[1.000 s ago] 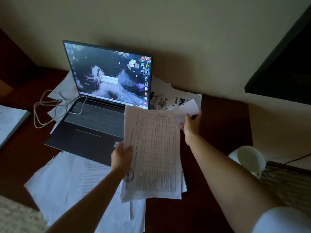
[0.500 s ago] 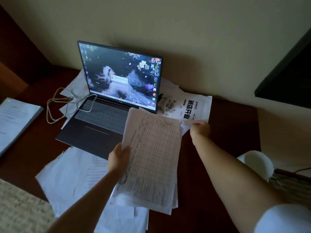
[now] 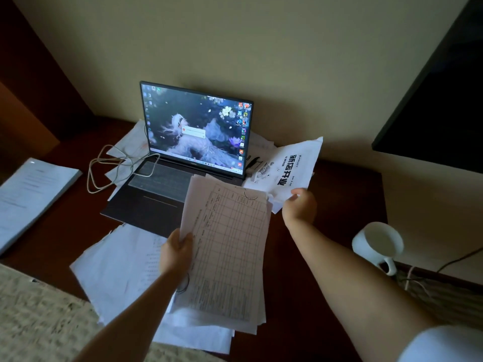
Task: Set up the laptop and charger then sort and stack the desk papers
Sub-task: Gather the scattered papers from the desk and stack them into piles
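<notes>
An open laptop [image 3: 183, 163] with a lit screen stands on the dark wooden desk [image 3: 326, 231]. A white charger cable [image 3: 109, 165] loops at its left side. My left hand [image 3: 176, 250] grips a stack of papers [image 3: 230, 246] by its left edge; the top sheet is a printed table. My right hand [image 3: 299, 207] pinches the near corner of a flyer with bold black print [image 3: 290, 168], lifted off the desk right of the laptop. More loose sheets [image 3: 122, 267] lie under and in front of the laptop.
A thick bound document [image 3: 31, 197] lies at the desk's left. A white mug [image 3: 377, 244] stands at the right, near a dark cable. A black monitor [image 3: 444, 100] hangs at the upper right. A pale textured cloth [image 3: 39, 322] covers the near left corner.
My right hand dropped onto the flyer right of the laptop, pinched it and has lifted it. My left hand keeps hold of the paper stack. The camera view has shifted left and up.
</notes>
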Tool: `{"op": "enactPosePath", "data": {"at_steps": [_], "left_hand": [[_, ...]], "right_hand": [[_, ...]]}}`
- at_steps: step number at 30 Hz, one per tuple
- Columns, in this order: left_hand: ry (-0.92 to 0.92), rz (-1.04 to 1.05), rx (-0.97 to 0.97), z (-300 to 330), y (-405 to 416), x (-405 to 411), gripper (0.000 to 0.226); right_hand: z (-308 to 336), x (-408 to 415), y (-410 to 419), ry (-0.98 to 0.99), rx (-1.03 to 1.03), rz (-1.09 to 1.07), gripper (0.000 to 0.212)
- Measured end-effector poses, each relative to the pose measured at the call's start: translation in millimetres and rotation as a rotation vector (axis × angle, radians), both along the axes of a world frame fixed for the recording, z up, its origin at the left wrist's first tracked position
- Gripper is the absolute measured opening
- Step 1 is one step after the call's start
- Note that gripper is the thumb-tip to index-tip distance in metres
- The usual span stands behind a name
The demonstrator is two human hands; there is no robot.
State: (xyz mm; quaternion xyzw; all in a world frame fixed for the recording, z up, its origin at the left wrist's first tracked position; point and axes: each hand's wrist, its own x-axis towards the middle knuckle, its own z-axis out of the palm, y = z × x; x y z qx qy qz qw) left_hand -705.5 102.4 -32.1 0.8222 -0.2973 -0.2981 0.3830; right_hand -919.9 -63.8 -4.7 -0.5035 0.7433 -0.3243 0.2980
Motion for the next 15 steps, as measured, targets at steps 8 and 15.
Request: {"op": "enactPosePath", "data": {"at_steps": [8,15], "left_hand": [[0.101,0.148,-0.072,6.1,23.0,-3.7,0.012],[0.156,0.301,-0.061,6.6,24.5,-0.6,0.017]], "right_hand": [[-3.2,-10.6,18.5,0.01,0.227,-0.003,0.032],[5.2,-13.4,27.9,-0.036,0.25,0.022,0.031]]}}
